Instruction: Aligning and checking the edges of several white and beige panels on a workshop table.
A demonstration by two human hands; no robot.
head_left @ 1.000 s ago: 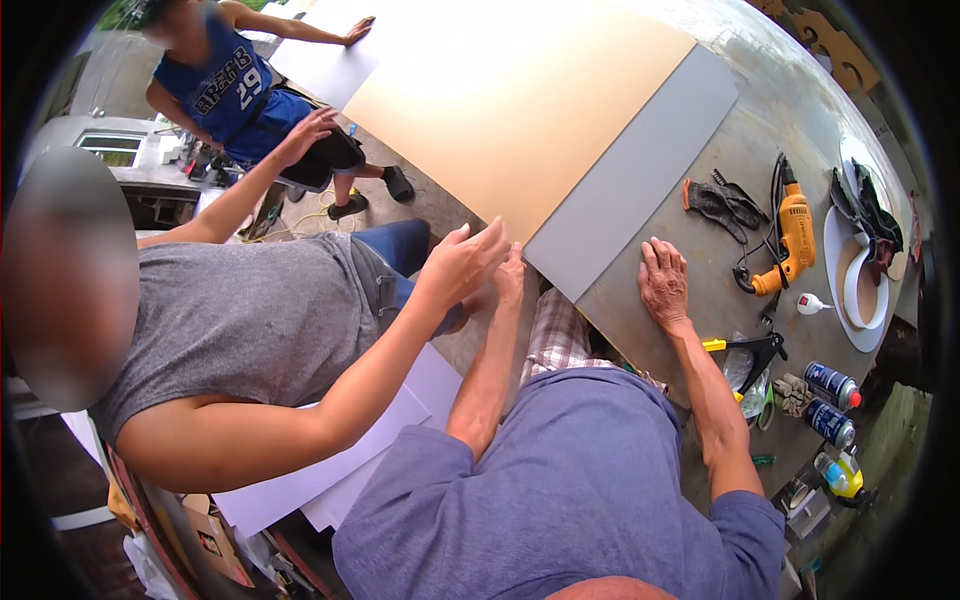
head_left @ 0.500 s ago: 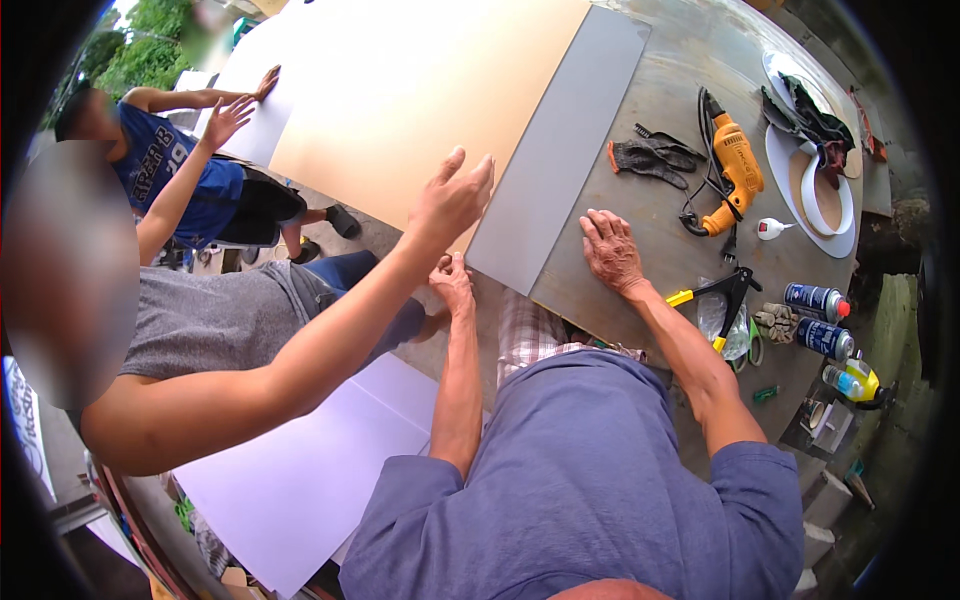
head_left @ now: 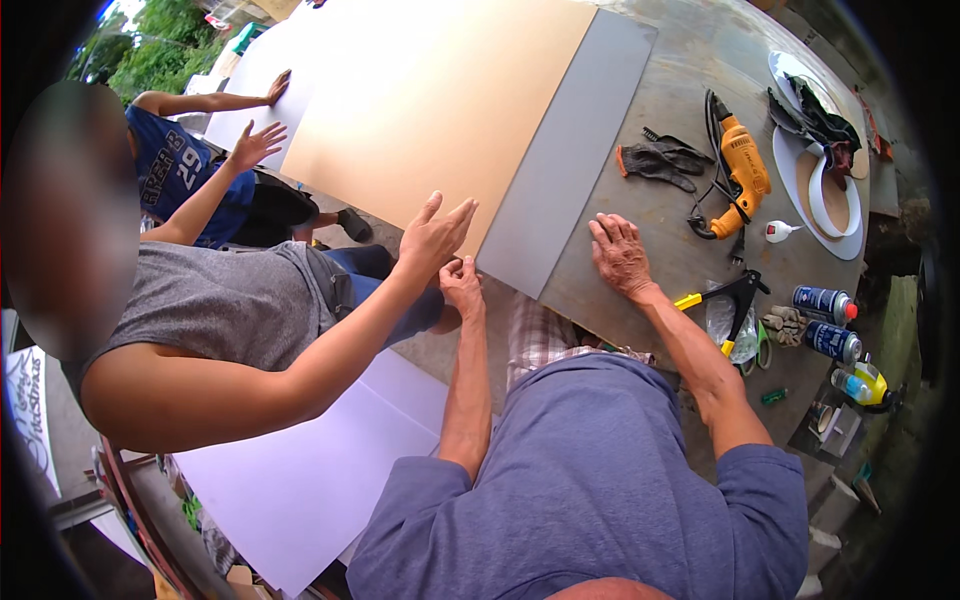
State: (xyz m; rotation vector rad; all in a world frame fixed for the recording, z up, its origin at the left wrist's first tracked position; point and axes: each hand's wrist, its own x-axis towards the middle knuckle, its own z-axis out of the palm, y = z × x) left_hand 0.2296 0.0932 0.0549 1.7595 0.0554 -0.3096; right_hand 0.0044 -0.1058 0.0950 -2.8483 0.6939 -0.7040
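Observation:
My left hand [head_left: 462, 288] is at the near corner of a large tan board [head_left: 430, 110], thumb and fingers closed on its edge. My right hand [head_left: 620, 256] lies palm down on the metal tabletop [head_left: 575, 262], fingers spread a little and holding nothing. Between them runs a grey sheet [head_left: 570, 150], partly under the tan board. Just above my left hand, a co-worker's open hand [head_left: 440, 232] hovers over the board's corner. That person's other hand [head_left: 257, 147] is raised with fingers spread, near the board's left edge.
A second person's hand [head_left: 279, 88] rests on a white sheet [head_left: 260, 95]. Right of my right hand are a dark glove [head_left: 665, 160], an orange drill [head_left: 742, 170], a small white bottle [head_left: 780, 231], a black-and-yellow hand tool [head_left: 742, 300] and spray cans [head_left: 822, 302]. Purplish-white panels [head_left: 320, 460] lie lower left.
The co-worker's near hand has come down closer to the board's corner and my left hand. Their other hand has shifted slightly nearer. My hands have barely moved; the view has shifted a little.

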